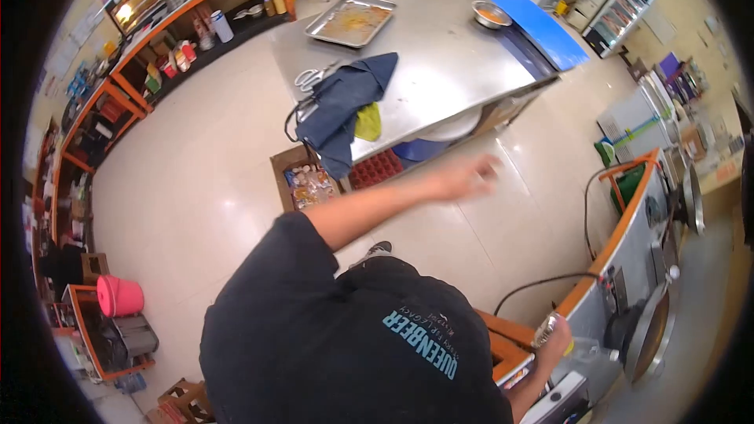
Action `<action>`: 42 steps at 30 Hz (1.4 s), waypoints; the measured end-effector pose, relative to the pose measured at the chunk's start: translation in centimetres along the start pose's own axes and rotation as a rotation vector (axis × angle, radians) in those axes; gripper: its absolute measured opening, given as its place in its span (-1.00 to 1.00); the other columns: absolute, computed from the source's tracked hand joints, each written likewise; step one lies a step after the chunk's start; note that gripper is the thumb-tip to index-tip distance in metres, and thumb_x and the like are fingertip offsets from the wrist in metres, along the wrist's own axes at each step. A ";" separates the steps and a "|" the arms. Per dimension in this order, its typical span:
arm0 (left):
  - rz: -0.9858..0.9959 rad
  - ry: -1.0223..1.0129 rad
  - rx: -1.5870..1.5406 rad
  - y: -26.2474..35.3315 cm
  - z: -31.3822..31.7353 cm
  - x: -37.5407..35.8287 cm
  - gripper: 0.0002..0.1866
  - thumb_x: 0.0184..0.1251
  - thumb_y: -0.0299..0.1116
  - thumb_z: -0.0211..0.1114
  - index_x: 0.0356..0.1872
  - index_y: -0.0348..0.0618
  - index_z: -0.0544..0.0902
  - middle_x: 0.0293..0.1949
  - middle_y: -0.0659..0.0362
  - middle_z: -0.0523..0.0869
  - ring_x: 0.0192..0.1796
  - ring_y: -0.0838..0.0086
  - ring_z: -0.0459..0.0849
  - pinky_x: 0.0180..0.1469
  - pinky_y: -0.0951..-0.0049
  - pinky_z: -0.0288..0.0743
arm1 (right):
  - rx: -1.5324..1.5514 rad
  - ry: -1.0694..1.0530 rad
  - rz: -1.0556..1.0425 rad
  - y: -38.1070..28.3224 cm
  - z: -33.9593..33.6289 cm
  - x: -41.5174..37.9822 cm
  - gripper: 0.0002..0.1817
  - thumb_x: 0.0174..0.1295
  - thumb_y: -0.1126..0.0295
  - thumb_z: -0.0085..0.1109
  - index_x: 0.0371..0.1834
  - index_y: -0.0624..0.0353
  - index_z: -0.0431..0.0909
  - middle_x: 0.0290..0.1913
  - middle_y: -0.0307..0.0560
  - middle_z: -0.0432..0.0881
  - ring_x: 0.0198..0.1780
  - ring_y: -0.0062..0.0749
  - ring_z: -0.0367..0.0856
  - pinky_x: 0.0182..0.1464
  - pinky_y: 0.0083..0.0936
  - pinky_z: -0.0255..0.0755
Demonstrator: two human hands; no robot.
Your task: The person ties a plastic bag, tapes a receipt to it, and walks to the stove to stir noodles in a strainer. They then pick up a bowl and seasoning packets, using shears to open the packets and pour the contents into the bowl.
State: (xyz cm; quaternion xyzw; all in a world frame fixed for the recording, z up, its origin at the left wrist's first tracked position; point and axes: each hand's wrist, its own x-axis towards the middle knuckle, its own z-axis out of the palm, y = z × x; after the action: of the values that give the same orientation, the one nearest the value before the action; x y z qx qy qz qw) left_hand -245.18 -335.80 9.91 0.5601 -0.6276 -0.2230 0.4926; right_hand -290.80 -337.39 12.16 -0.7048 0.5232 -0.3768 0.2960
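Note:
My left arm reaches across in front of my body, and my left hand (467, 178) hangs over the floor beside the steel table (440, 59). Its fingers are smeared by motion, and no object shows in it. At the lower right, my right hand (556, 341) is closed around a small shiny, silvery item (543, 331), too small to identify, beside the orange-edged counter (585, 308). A dark cloth (345, 102) and a green cloth (367, 122) drape over the table's near left corner, with white-handled scissors (309, 78) beside them.
On the table are a stained tray (351, 22), a metal bowl (492, 15) and a blue board (542, 25). Below stands a box of packets (310, 187). Pans (650, 334) line the right counter, with a black hose (542, 277) nearby. A pink bucket (120, 297) is at left.

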 end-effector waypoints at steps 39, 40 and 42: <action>-0.151 -0.556 -0.635 4.0 11.3 4.6 -0.74 0.28 -0.70 0.14 -0.03 -0.28 0.49 -0.20 0.17 0.64 -0.14 0.53 0.62 -0.02 0.48 0.50 | 0.234 0.148 -0.069 -11.8 12.3 5.2 -0.65 0.51 0.30 -0.01 -0.31 0.42 0.55 -0.06 -0.04 0.58 -0.29 -0.40 0.52 -0.21 -0.45 0.43; -0.034 -0.598 -0.603 6.3 13.6 4.7 -0.72 0.24 -0.72 0.17 -0.03 -0.29 0.49 -0.21 0.17 0.64 -0.14 0.53 0.62 -0.02 0.48 0.50 | 0.265 0.210 0.033 -11.1 10.3 3.9 -0.65 0.51 0.30 -0.01 -0.29 0.42 0.56 0.01 -0.03 0.55 -0.27 -0.41 0.52 -0.19 -0.46 0.43; 0.017 -0.696 -0.607 10.0 18.0 4.2 -0.71 0.21 -0.69 0.25 -0.04 -0.29 0.51 -0.16 0.16 0.68 -0.09 0.52 0.66 0.03 0.49 0.50 | 0.347 0.330 0.231 -9.9 6.7 0.6 -0.66 0.52 0.31 -0.02 -0.25 0.42 0.59 0.13 -0.01 0.49 -0.22 -0.42 0.53 -0.15 -0.50 0.45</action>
State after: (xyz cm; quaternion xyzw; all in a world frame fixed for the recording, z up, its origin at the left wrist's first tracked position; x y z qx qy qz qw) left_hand -265.14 -341.86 12.37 0.2773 -0.6666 -0.5673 0.3963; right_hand -279.96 -335.02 16.73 -0.5080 0.5688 -0.5346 0.3641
